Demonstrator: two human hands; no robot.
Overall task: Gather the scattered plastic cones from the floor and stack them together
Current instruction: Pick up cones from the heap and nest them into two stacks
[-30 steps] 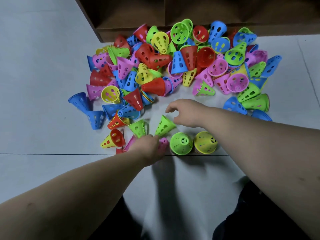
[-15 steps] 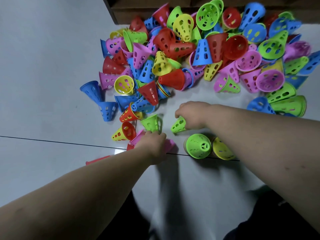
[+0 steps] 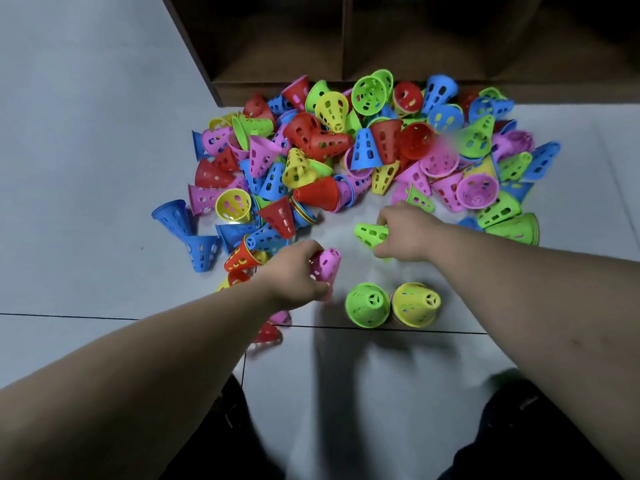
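— What has each hand got?

— The left hand [image 3: 294,271] has its fingers curled round a pink cone [image 3: 327,265], whose narrow tip sticks out past the knuckles. The right hand [image 3: 405,232] pinches a lime-green cone [image 3: 370,233] by its wide end, tip poking out towards the left hand. Both cones look lifted off the grey floor [image 3: 86,168], though the blur makes that hard to swear to.

— And the rest of them?

— Mostly in the heap of cones [image 3: 346,150] beyond both sets of knuckles, up against the dark wooden shelf unit [image 3: 415,46]. On the near side of the right hand, an upright green cone [image 3: 367,304] and an upright yellow cone [image 3: 415,304] stand touching, tips up. A red cone [image 3: 266,336] lies under the left forearm.

— So what's the step?

— Stacking what's held, I'd judge. The lime-green one belongs on the upright green one just under that right hand. Done well, it means turning the wide mouth down, centring it over the tip and letting it slide on rather than pressing. These look light, so a sideways nudge could topple both standing cones. I see no standing pink one, so the left hand would start a new base beside them.
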